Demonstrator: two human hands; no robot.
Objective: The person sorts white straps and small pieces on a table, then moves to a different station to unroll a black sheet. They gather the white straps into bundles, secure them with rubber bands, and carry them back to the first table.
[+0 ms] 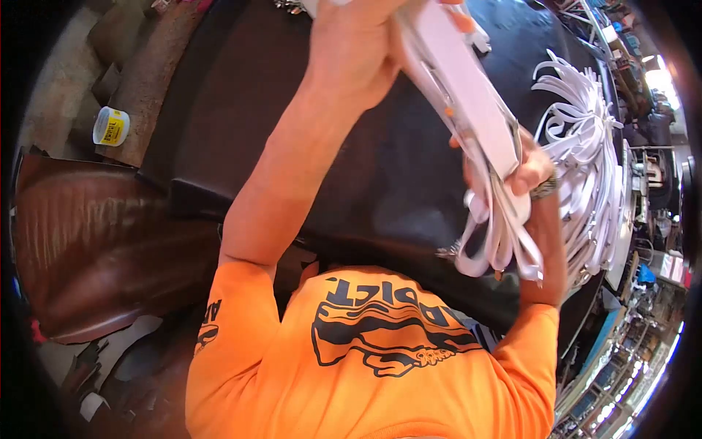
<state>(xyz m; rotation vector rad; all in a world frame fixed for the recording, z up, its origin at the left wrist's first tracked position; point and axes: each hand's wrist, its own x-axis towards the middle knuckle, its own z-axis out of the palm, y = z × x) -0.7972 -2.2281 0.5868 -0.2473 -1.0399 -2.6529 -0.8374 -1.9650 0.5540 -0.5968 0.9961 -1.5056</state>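
Observation:
A bundle of long, flat white straps [475, 95] stretches diagonally between my hands above a black leather-like sheet. Its lower ends hang in loops, and small metal pieces show among them. My left hand [358, 51] is closed around the upper part of the bundle at the top of the view, some fingers hidden behind it. Lower down on the right, my right hand [532, 172], with a band at the wrist, grips the bundle near the loops. A larger heap of white straps [585, 154] lies just beyond my right hand.
The black sheet [256, 95] covers the work surface before me. Brown leather-like material [110, 241] drapes at left, and a white tub with a yellow label [111, 126] stands on a brown board. Cluttered shelves [651, 293] line the right side.

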